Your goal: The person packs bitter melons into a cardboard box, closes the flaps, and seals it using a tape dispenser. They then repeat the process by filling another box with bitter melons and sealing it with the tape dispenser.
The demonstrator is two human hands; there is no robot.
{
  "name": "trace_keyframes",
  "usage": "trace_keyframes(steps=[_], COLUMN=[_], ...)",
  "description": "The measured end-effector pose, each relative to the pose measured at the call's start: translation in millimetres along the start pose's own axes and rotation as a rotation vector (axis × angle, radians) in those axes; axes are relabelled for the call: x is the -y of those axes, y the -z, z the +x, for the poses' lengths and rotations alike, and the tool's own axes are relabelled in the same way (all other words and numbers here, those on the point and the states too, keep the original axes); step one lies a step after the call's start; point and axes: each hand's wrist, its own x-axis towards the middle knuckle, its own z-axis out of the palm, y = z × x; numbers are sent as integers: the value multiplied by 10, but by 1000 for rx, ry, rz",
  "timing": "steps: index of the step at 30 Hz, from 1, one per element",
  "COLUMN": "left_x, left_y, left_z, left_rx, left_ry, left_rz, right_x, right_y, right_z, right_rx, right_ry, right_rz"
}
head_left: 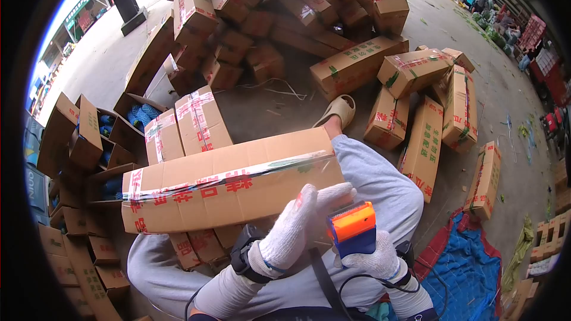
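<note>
A long cardboard box (238,181) with red print and a strip of tape along it lies across the person's lap. My left hand (297,226), in a white knit glove, is raised at the box's right front edge, its fingers stretched out and holding nothing. Beside it my right hand (377,258), also gloved, is wrapped round an orange and blue tape dispenser (354,226). The dispenser's front end is close to the left hand's fingertips. Black cables run from both wrists.
Taped boxes (202,122) stand beyond the long box. Open cartons with blue-wrapped contents (143,114) are at the left. More boxes (357,65) are piled ahead and at the right. A blue tarp with a red border (467,261) lies at the lower right.
</note>
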Motion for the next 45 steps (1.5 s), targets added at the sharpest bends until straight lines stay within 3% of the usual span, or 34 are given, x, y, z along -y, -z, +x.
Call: trace_keyframes(steps=[2,6,10,13,14,16,17,19,21,23,25,26,28,29,31,33,34,37,40,41,45], left_x=[-29,-14,6,31,21,-14,-112,-522,-905,-702,-640,-687,-591,-541,-593,-674,-714,-709,-573,-606,-585], left_y=[-98,-2,-64,43,6,-3,-4,154,665,1072,1232,1156,1295,1365,1394,1332,1303,1342,1458,1412,1398], left_z=[-24,-71,-4,69,70,147,228,595,1128,1444,1537,1508,1527,1536,1560,1513,1496,1527,1630,1640,1678], left_rx=[83,327,108,6,-88,-137,-117,-230,-245,-220,-200,-291,-210,-170,59,121,107,56,-202,-321,-460], left_ry=[29,-197,140,180,146,-12,-94,-353,-467,-356,80,80,39,20,64,96,112,185,127,148,160], left_rz=[51,465,-242,102,-16,242,389,318,756,1166,1422,1424,1390,1372,1176,1208,1230,1211,1028,1015,968], right_x=[-83,-33,-122,-237,-278,-311,-340,-416,-734,-903,-1121,-1212,-1409,-1489,-1585,-1860,-1956,-1904,-1795,-1731,-1370], right_y=[-16,-3,-68,-132,-182,-260,-284,-297,-330,-361,-340,-336,-345,-310,-225,-182,-80,255,557,621,763], right_z=[-29,-110,-100,-83,-86,-86,-93,-145,-147,-71,103,214,381,501,836,980,1132,1992,3157,3525,4448], right_rx=[0,53,-15,-32,-40,-51,-27,22,65,77,181,248,348,433,586,641,656,521,267,209,167], right_ry=[-13,-22,1,0,-25,-56,-52,-43,-192,-320,-371,-366,-307,-360,-260,-151,-149,-153,-59,-31,29], right_rz=[27,-3,-41,-47,-36,87,36,-83,173,252,220,195,151,189,-132,126,53,-315,-659,-734,-785])
